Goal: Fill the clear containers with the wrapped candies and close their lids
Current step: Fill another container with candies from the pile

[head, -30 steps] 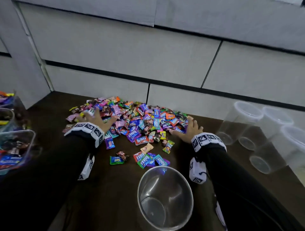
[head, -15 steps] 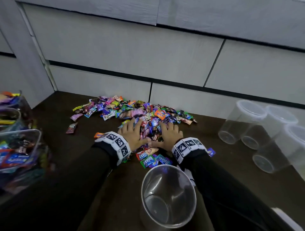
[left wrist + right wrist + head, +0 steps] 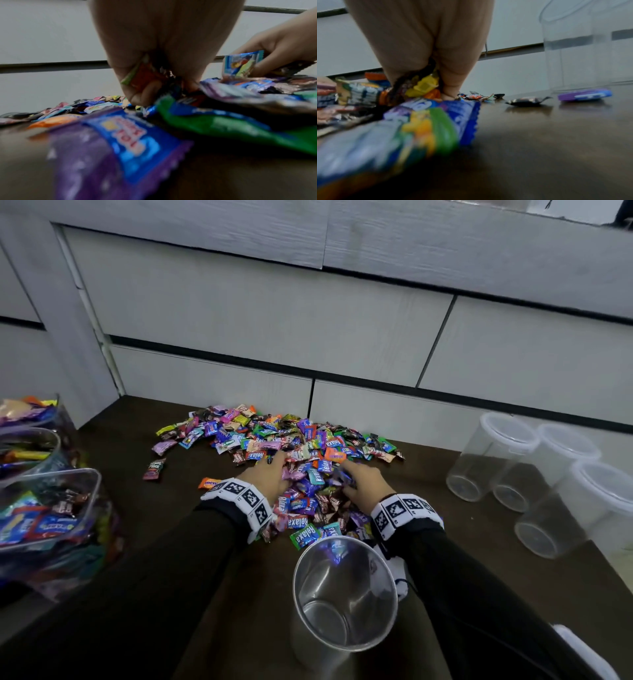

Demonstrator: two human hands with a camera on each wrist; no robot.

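Head view gives me the brown table, the pile of wrapped candies spread along its far side, and an open clear container standing just nearer than the pile. I see my left hand and right hand both sunk in the pile's near edge, each with fingers curled round a clutch of candies.

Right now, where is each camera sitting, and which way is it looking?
Head: worn on the head, looking forward and down at the candy pile and the open container; both sleeves, the left hand and the right hand show.
Left wrist: low over the table, looking along the left hand's curled fingers gripping candies; the right hand also shows.
Right wrist: low over the table, looking along the right hand toward an empty clear container; only that hand shows.
Shared: all three see the candy pile.
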